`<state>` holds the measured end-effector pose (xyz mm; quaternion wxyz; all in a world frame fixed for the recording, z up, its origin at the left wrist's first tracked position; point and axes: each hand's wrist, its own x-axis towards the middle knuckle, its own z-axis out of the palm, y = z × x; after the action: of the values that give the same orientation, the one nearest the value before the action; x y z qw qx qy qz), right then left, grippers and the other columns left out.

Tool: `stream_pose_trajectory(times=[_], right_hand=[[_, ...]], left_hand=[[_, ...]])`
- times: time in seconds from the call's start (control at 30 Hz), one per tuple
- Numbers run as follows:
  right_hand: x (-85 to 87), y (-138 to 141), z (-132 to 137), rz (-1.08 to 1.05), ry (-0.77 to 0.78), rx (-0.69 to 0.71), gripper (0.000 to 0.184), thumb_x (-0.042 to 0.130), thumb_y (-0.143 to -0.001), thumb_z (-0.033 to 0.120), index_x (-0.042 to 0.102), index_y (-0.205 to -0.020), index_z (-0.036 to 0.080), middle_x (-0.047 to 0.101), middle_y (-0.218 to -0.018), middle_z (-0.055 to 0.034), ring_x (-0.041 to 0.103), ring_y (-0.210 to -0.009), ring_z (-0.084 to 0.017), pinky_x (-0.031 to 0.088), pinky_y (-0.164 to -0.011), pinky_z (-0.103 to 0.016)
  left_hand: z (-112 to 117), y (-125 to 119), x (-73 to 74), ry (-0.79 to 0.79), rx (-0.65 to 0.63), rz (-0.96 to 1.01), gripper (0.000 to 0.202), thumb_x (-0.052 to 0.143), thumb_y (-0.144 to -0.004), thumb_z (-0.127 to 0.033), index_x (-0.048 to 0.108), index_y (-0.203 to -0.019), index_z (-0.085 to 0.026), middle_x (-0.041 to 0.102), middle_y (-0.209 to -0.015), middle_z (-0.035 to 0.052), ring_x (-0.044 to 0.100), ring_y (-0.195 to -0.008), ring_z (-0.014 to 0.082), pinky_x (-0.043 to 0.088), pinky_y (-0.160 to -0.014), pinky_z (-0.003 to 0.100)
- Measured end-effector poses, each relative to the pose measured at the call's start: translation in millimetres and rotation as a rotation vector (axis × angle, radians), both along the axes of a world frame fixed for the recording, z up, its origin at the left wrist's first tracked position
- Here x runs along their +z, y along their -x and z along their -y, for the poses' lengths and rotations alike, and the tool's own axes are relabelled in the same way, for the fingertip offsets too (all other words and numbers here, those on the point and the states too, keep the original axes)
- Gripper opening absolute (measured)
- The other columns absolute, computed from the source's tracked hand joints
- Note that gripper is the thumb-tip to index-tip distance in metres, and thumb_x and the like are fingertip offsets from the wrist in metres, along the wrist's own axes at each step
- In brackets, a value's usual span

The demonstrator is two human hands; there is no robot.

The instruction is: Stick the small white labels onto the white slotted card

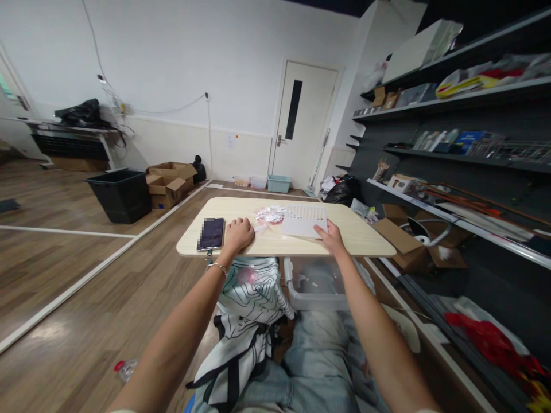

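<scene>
My right hand grips the lower right edge of a flat white board with a row of slots along its far side. The board is above the small light wooden table. My left hand rests on the table with its fingers curled; anything inside it is hidden. Beside it, a pile of small white pieces lies on what looks like clear plastic, partly next to the board. A dark phone lies to the left of my left hand.
Below the table's near edge is a clear plastic bin with a few small bits inside. Patterned cloth hangs over my left leg. Shelves and an open carton line the right; a black bin stands left.
</scene>
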<state>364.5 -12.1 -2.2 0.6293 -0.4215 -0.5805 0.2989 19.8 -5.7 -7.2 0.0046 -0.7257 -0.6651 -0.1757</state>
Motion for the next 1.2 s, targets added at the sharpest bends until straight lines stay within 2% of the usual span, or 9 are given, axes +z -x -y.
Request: stream_pose_trajectory(times=[0.1,0.23,0.37,0.47,0.63,0.93,1.2], right_hand=[[1.7,0,-1,0.016,-0.006,-0.022,0.051,0.090,-0.064,0.050,0.073,-0.100,0.018,0.083,-0.103,-0.0116,0.076,-0.096,-0.028,0.061,-0.094,-0.047],[2.8,1,-2,0.047,-0.011,-0.026,0.038,0.081,-0.065,0.039,0.071,-0.096,0.018,0.081,-0.098,-0.0103,0.074,-0.090,-0.027,0.061,-0.089,-0.044],[3.8,2,-3,0.086,-0.004,-0.005,0.034,0.066,-0.059,0.030,0.070,-0.091,0.020,0.080,-0.092,-0.0075,0.071,-0.087,-0.026,0.059,-0.084,-0.039],[3.7,2,-2,0.113,0.024,-0.040,0.031,0.060,-0.055,0.029,0.067,-0.084,0.021,0.076,-0.082,-0.0041,0.068,-0.080,-0.025,0.057,-0.077,-0.036],[0.8,-4,2,0.141,0.035,-0.095,0.021,0.059,-0.055,0.028,0.062,-0.075,0.022,0.067,-0.072,-0.0008,0.061,-0.070,-0.020,0.053,-0.068,-0.031],[-9.6,-15,-2,0.226,-0.016,-0.181,0.016,0.059,-0.057,0.028,0.058,-0.072,0.023,0.061,-0.068,0.0019,0.057,-0.068,-0.018,0.049,-0.067,-0.029],[-13.3,-18,-6,0.217,-0.026,-0.166,0.017,0.058,-0.056,0.029,0.060,-0.072,0.023,0.065,-0.071,-0.0003,0.060,-0.073,-0.020,0.050,-0.071,-0.030]], left_hand=[[0,1,0.4,0.004,-0.005,-0.004,0.039,0.038,-0.104,-0.036,0.064,-0.127,-0.018,0.066,-0.140,0.0188,0.059,-0.133,0.0334,0.042,-0.110,0.046],[0,2,0.7,-0.001,-0.005,-0.007,0.040,0.038,-0.104,-0.036,0.064,-0.127,-0.017,0.066,-0.139,0.0193,0.059,-0.131,0.0336,0.043,-0.109,0.046],[1,2,1.2,0.005,0.000,0.003,0.039,0.039,-0.104,-0.036,0.064,-0.127,-0.017,0.067,-0.139,0.0185,0.059,-0.132,0.0328,0.043,-0.109,0.045],[1,1,1.6,0.002,-0.005,0.007,0.039,0.039,-0.104,-0.036,0.064,-0.127,-0.018,0.067,-0.139,0.0173,0.059,-0.132,0.0322,0.043,-0.109,0.044],[1,-4,0.8,-0.001,-0.021,0.010,0.039,0.040,-0.103,-0.036,0.065,-0.127,-0.017,0.067,-0.139,0.0185,0.060,-0.131,0.0330,0.043,-0.109,0.045],[2,-8,0.6,-0.013,-0.038,0.012,0.039,0.037,-0.104,-0.034,0.065,-0.126,-0.018,0.067,-0.139,0.0177,0.060,-0.132,0.0320,0.043,-0.109,0.044],[2,-6,1.1,-0.004,-0.045,0.012,0.039,0.039,-0.104,-0.035,0.065,-0.128,-0.016,0.067,-0.139,0.0188,0.059,-0.133,0.0326,0.043,-0.110,0.045]])
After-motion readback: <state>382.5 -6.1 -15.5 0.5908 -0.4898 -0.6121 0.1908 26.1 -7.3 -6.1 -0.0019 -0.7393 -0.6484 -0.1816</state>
